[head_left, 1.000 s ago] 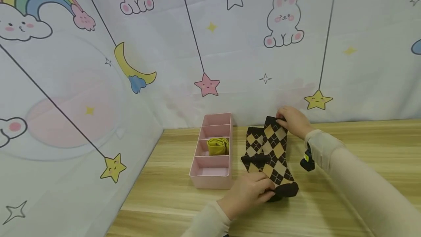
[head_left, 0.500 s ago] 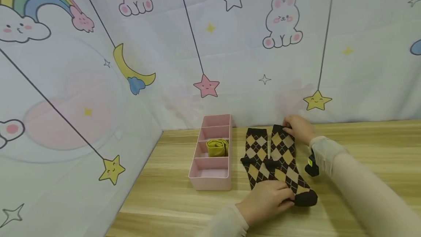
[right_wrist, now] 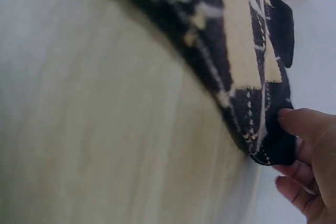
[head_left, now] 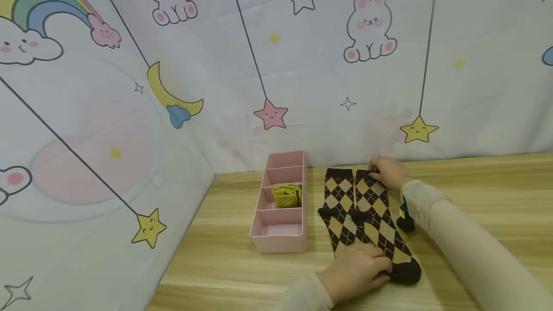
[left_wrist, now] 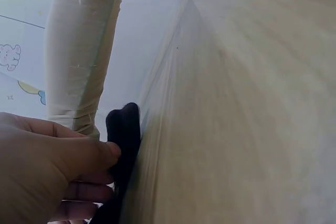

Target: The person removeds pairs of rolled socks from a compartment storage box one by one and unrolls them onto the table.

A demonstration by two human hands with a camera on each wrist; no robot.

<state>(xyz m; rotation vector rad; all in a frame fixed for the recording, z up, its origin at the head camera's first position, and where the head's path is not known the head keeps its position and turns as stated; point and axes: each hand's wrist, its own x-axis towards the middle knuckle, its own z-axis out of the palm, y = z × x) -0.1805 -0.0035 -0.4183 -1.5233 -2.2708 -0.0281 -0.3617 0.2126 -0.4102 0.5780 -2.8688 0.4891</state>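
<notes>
Two black and tan argyle socks lie side by side on the table: a left sock [head_left: 339,196] and a right sock [head_left: 381,227], whose lower parts meet or overlap. My right hand [head_left: 390,173] pinches the right sock's black cuff [right_wrist: 281,142] between thumb and fingers. At the near end, my left hand [head_left: 357,269] holds the edge of the right sock by its black toe [left_wrist: 126,129], thumb on top. That hand covers the toe of the left sock.
Left of the socks stands a pink divided box [head_left: 282,245] with several compartments. A rolled mustard-yellow cloth item [head_left: 287,197] sits in one of them. Behind the wooden table [head_left: 216,253] hangs a printed white curtain [head_left: 328,133].
Both hands have shifted the right sock rightward off the left one and laid it alongside. Over the last half second, its cuff has come slightly nearer and leftward, level with the other cuff.
</notes>
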